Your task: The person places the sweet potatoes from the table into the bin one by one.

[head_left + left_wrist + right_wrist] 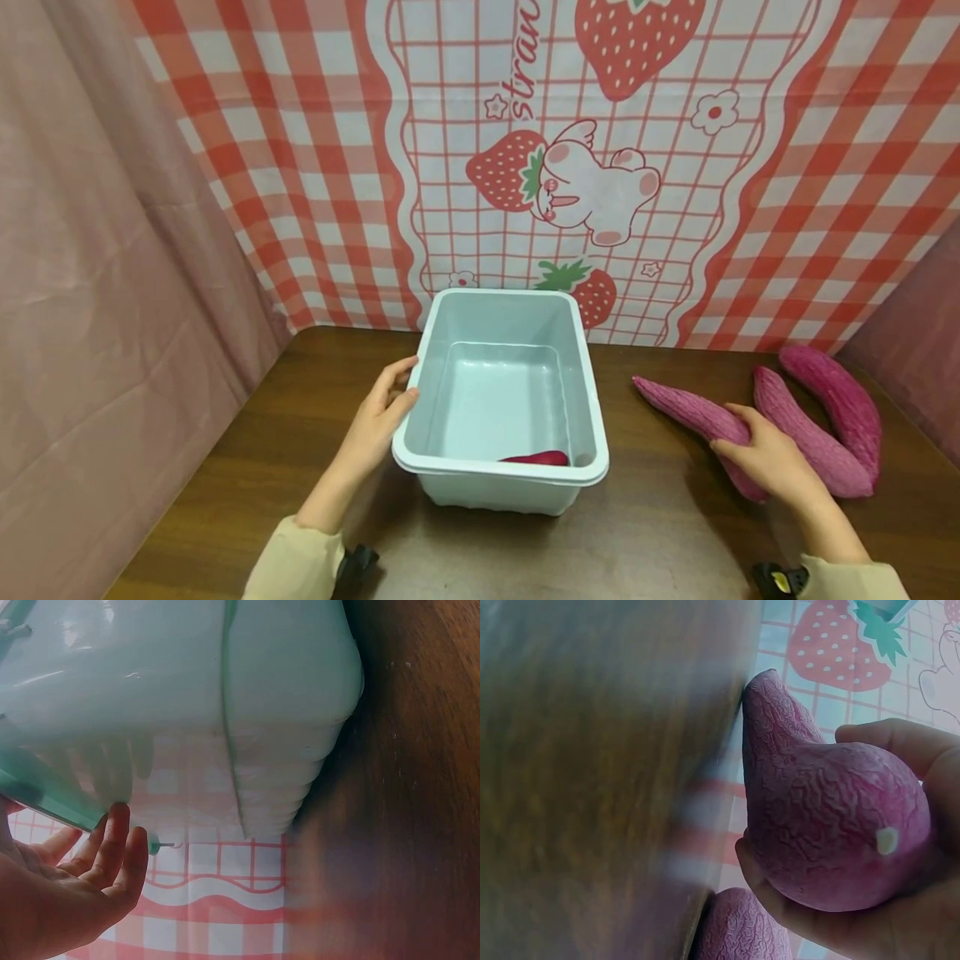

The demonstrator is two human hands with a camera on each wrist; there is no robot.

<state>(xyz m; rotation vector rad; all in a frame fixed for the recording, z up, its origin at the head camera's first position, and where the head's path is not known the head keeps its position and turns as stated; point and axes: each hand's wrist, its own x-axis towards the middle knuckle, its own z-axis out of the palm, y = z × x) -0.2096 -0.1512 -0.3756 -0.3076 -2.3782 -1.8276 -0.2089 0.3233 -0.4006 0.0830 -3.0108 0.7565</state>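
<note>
A wrinkled purple eggplant with a tapered end is held in my right hand, thumb on one side and fingers round the other. In the head view that eggplant slants over the table, its thin end pointing back left. Against the left side of a pale blue-green plastic tub, my left hand rests with loosely bent fingers by the rim. The left wrist view shows its fingertips near the tub's outer wall. Inside the tub's near end, a dark red object is partly hidden by the front rim.
Right of my right hand, two more purple eggplants lie on the table: a lighter one and a darker curved one. A red-and-white strawberry cloth hangs behind the brown wooden table. Pink cloth hangs at the left.
</note>
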